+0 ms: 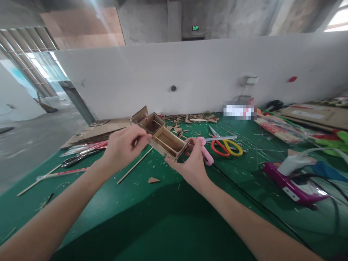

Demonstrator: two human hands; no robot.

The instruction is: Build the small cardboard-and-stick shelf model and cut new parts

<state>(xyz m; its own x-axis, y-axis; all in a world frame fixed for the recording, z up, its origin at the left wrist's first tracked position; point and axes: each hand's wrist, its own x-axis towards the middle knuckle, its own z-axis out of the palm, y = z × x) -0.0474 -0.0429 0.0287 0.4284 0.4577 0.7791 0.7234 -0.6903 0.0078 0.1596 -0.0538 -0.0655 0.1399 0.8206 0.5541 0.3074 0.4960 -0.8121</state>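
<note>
My right hand (193, 163) grips the near right end of a small cardboard model (163, 146), thumb below and fingers behind its end. The model is held tilted above the table and has two open, box-like compartments and a raised flap at its far left end. My left hand (125, 146) is closed in a pinch at the model's left side, near the joint between the compartments. Whatever its fingertips hold, if anything, is too small to make out. Just beyond my right hand lies a pink glue gun (207, 154) with a clear glue stick in it.
Scissors (227, 148) with orange and yellow handles lie right of the glue gun. Cardboard scraps (187, 119) litter the green table's back. A purple power strip (293, 185) with cables sits at right. Left are cardboard sheets (92, 132), pliers-like tool (78, 158) and wooden sticks (135, 165).
</note>
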